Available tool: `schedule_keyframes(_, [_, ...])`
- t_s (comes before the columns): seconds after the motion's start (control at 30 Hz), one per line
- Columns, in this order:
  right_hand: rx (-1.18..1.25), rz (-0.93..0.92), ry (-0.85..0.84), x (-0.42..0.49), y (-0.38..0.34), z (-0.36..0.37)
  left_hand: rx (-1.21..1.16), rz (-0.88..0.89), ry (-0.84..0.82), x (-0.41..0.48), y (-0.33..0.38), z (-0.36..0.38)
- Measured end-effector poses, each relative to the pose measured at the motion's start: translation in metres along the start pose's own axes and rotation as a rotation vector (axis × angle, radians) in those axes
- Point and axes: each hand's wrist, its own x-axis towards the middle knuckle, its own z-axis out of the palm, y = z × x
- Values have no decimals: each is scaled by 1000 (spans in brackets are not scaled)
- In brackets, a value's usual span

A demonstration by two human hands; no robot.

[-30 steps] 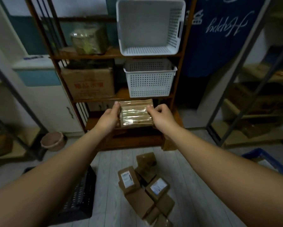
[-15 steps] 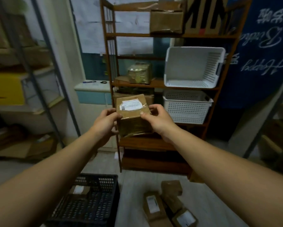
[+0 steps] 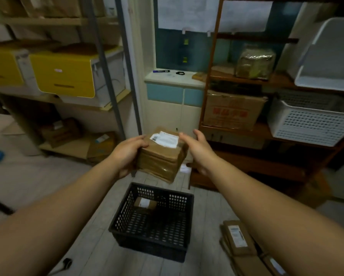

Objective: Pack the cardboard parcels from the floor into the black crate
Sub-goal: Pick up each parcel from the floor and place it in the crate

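Parcel (image 3: 163, 156) now tilted, directly above black crate (image 3: 151, 245); prev. level. L hand (image 3: 127, 154) grips its left side; R hand (image 3: 198, 151) slack, fingers (image 3: 199, 135) straight, at right edge. Second parcel (image 3: 145, 204) lies in crate, far-left corner.

The floor (image 3: 83, 208) is laid with pale grey planks running away from the viewer, and the black crate (image 3: 147, 243) stands squarely on them, its perforated walls upright. To the right of the crate, apart from it, cardboard parcels (image 3: 239, 239) lie flat in an overlapping heap, the top one showing a white label; the heap runs on past the lower edge of the view. Near the crate's front left corner lies a small dark plug with its cord (image 3: 66, 262). Beyond the crate a white scrap of paper (image 3: 184, 168) rests on the planks, just beside the foot of a wooden shelf unit (image 3: 246, 166) that stands beyond and to the right of the crate
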Motion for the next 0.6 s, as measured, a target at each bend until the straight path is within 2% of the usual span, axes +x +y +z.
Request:
schedule_keyframes(0.17, [-11, 195, 6, 71, 13, 10, 32, -98, -109, 70, -12, -13])
schedule_keyframes(0.27, [109, 204, 92, 122, 25, 16, 124, -106, -15, 125, -15, -14])
schedule_keyframes(0.37, [243, 217, 231, 171, 42, 31, 138, -221, 74, 180, -26, -11])
schedule_keyframes(0.47, [219, 192, 346, 212, 71, 44, 170, -336, 2, 224, -55, -9])
schedule_keyframes(0.6, [161, 206, 364, 234, 106, 53, 184, -364, -99, 273, -96, -17])
